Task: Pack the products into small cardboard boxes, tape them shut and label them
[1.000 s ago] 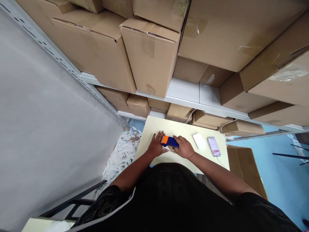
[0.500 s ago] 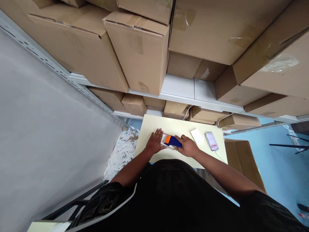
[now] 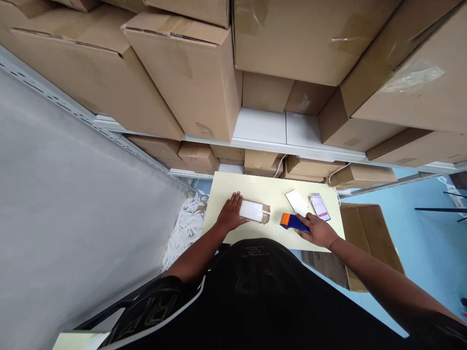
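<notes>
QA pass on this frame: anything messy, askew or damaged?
Yes: a heap of white paper strips litters the floor left of the table. On it, the parcel under the left hand looks intact.

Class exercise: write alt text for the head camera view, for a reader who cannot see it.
A person at a small table rests the left hand against a white-labelled parcel while the right hand holds a blue and orange tape dispenser beside it. A white card and a phone lie nearby, below shelves of cardboard boxes.
</notes>
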